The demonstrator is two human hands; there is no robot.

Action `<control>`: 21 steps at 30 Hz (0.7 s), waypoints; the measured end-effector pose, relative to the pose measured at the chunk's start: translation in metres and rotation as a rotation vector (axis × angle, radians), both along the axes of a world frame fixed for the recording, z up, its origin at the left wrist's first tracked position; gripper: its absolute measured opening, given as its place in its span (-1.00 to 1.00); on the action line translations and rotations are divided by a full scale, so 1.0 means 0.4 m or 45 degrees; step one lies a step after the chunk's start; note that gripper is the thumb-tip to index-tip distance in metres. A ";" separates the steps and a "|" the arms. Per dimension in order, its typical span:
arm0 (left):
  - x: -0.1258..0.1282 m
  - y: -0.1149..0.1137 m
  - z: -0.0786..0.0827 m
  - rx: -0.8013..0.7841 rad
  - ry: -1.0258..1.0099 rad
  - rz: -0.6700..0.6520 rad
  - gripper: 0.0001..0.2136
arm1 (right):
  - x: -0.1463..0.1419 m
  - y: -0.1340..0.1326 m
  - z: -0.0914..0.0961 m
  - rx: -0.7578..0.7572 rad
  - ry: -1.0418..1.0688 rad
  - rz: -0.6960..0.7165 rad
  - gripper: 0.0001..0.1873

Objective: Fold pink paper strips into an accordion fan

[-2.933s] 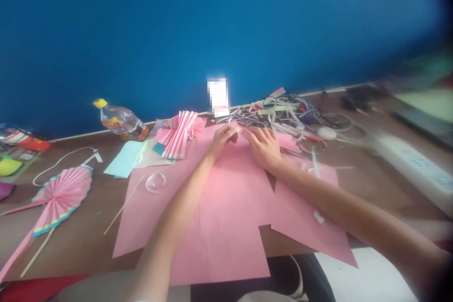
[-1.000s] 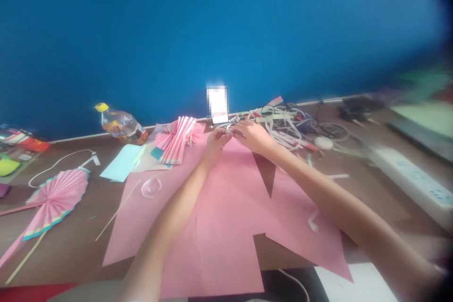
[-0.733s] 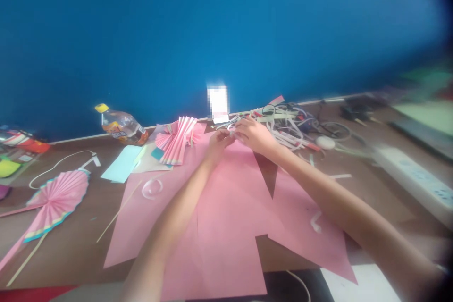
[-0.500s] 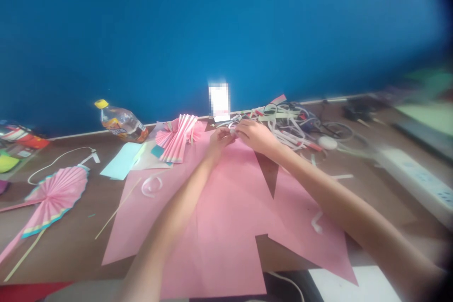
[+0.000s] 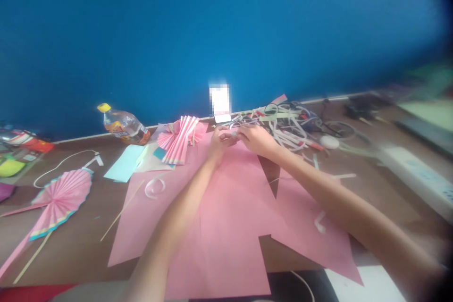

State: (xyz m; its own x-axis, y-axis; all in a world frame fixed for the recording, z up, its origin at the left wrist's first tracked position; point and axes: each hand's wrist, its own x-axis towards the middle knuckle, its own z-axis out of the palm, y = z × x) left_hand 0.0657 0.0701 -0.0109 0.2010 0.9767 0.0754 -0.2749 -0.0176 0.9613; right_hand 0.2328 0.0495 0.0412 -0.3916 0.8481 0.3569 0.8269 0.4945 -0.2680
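My left hand (image 5: 219, 140) and my right hand (image 5: 255, 138) meet at the far edge of a large pink paper sheet (image 5: 226, 212). Both hands have their fingers pinched together around a small whitish thing between them; it is too small and blurred to name. Right behind the hands lies a tangle of white paper strips and cords (image 5: 286, 122). A folded pink paper fan (image 5: 180, 138) lies just left of my left hand.
A plastic bottle with a yellow cap (image 5: 122, 125) lies by the blue wall. A finished pink fan on a stick (image 5: 60, 196) rests at the left. Light blue paper (image 5: 123, 163), a curled white strip (image 5: 155, 186), and a white power strip (image 5: 417, 177) are also on the table.
The hands have come slightly nearer along the pink sheet's far edge and still pinch together. The view shifted a little; nothing else moved.
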 end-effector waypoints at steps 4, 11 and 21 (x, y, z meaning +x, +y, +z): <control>0.002 -0.003 -0.003 0.058 0.026 0.025 -0.54 | 0.004 0.007 -0.004 -0.019 -0.034 0.004 -0.77; 0.008 -0.001 -0.010 0.074 0.026 0.041 -0.59 | 0.001 0.003 -0.010 -0.025 -0.112 -0.027 -0.73; 0.011 -0.002 -0.007 0.085 0.061 0.081 -0.59 | -0.007 -0.011 0.000 0.008 -0.205 -0.045 -0.73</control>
